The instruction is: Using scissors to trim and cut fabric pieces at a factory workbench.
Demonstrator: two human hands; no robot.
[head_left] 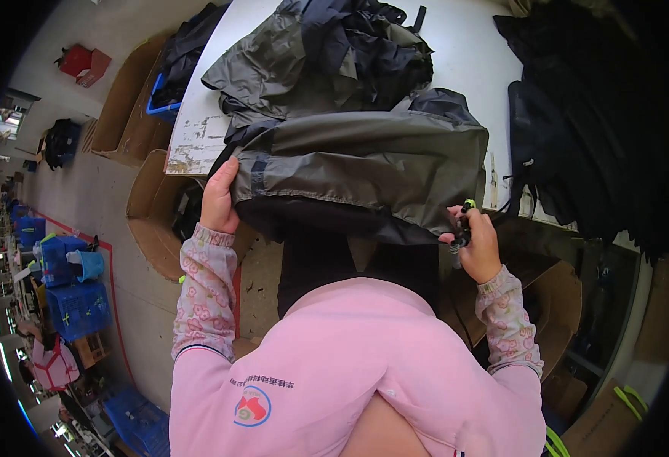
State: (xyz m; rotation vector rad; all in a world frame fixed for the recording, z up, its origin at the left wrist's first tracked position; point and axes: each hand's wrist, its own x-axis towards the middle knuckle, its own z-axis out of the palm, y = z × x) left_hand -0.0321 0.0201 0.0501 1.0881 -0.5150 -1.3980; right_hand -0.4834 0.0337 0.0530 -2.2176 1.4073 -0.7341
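Her left hand (219, 199) grips the grey jacket (365, 164) at its edge on the white table (472, 46), while the right hand (478, 242) pinches what looks like small snips (464, 225).

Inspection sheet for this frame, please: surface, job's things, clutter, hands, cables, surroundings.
Surface: white worktable, paint worn at its near-left edge.
Job's things: grey-and-black garment spread flat, hanging over the near edge.
Clutter: heap of dark garments behind it; black pile at right.
Hands: left hand grips the garment's left edge; right hand holds a small black tool with green tip at its right corner.
Cables: nothing seen.
Surroundings: cardboard boxes, blue crates on the floor at left.
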